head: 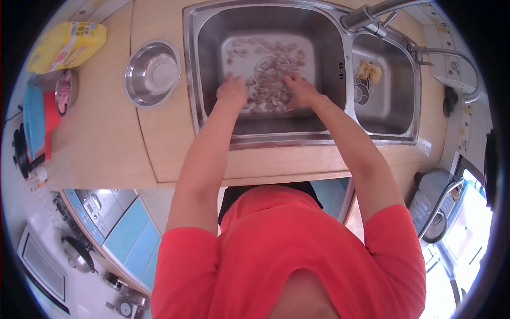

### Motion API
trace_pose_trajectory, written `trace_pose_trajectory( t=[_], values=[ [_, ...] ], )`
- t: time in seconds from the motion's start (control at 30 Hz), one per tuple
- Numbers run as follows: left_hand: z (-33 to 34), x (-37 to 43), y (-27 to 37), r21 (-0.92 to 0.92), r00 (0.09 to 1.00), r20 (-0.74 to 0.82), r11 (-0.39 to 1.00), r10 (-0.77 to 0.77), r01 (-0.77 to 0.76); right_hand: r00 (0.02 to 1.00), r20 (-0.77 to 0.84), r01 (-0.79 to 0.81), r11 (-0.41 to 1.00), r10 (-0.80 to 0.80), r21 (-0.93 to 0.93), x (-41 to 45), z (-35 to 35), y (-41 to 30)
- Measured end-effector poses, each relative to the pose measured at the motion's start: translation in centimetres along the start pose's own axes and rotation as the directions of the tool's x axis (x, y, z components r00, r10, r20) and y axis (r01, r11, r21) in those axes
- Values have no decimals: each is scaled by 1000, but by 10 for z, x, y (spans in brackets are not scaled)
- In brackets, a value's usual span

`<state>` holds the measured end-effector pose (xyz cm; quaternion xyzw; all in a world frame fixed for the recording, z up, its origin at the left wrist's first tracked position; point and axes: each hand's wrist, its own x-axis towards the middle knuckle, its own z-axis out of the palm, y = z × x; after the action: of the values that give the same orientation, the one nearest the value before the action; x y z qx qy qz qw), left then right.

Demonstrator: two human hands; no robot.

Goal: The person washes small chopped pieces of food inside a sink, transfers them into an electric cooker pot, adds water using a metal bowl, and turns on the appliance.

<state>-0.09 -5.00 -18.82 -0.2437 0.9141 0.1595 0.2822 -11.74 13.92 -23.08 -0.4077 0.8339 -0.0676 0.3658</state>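
Many small brownish pieces of food (273,85), perhaps shellfish or meat, lie scattered in water in the large basin of a stainless steel sink (267,137). My left hand (232,91) is in the basin, at the left edge of the pieces, its fingers pointing away from me; whether it holds anything is hard to see. On the right side of the pile, my right hand (301,91) spreads its thumb and fingers against the pieces. The cloudy water partly hides the fingertips.
An empty metal bowl (152,73) stands left of the sink. Further left are a yellow jug (67,47), a bowl of pink meat (63,93) and a blue basket (34,119). The small basin (388,113) holds a tan scrubber (368,71). A faucet (364,18) overhangs the sink's back edge.
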Motion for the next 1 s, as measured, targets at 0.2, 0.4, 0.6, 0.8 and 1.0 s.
trace_pose_trajectory(
  t=[0.2, 0.4, 0.6, 0.8, 1.0],
  values=[
    [35, 23, -1, -74, 987, 81, 987, -139, 145, 999, 4, 32, 998, -32, 57, 0, 10, 0],
    [34, 24, 2, -82, 967, 229, 988, -111, 133, 998, 33, 49, 992, -54, 118, 2, 15, -6],
    [36, 22, 1, 1, 967, 255, 1000, -2, 1, 993, 116, 9, 995, -21, 99, 6, 18, -20],
    [36, 19, 3, -1, 889, 415, 977, 194, -212, 942, 333, -9, 987, -46, 161, 15, 28, -32],
    [11, 7, 15, -324, 696, 694, 943, 185, 72, 863, 500, -66, 965, -72, 254, 7, 15, -50]
  ],
)
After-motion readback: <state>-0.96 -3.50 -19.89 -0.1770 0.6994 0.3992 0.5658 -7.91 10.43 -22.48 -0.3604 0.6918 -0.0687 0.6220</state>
